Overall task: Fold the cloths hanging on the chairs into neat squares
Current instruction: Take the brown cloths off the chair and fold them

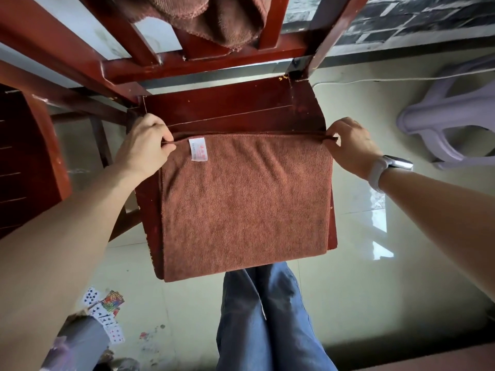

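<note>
A brown cloth (245,204) lies flat on the seat of a red wooden chair (230,108), doubled over, with a white label (197,149) near its far left corner. My left hand (146,145) pinches the cloth's far left corner. My right hand (351,145) pinches the far right corner. Both hold the far edge taut across the seat. Another brown cloth (214,20) hangs bunched over the chair's backrest at the top.
A second red chair (29,167) stands at the left. A white plastic stool (450,121) sits on the tiled floor at the right. Playing cards (107,314) lie scattered on the floor at lower left. My legs in blue jeans (267,317) stand before the seat.
</note>
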A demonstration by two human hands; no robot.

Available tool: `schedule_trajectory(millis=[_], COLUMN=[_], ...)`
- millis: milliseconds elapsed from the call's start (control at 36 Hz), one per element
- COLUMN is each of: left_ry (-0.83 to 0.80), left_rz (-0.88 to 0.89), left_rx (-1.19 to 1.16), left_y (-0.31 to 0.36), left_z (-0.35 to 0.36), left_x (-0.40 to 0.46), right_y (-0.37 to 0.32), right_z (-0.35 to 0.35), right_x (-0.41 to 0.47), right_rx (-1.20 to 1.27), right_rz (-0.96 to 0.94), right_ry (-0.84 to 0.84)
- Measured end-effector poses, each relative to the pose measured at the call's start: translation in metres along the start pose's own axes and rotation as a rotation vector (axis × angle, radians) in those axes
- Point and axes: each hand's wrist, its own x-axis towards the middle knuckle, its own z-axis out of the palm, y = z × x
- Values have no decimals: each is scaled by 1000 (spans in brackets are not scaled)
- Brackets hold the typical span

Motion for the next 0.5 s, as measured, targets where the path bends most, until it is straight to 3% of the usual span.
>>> schedule_trajectory(millis=[167,500], left_ry=[-47,-148], left_rz=[16,-143], left_rx=[25,-124], left_y=[1,4], left_z=[-7,-12], left_x=[3,1], right_y=[-2,-11], right_z=[-5,-7], right_x=[3,2], right_rx=[48,141], right_rz=[1,103], right_ry=[-35,23])
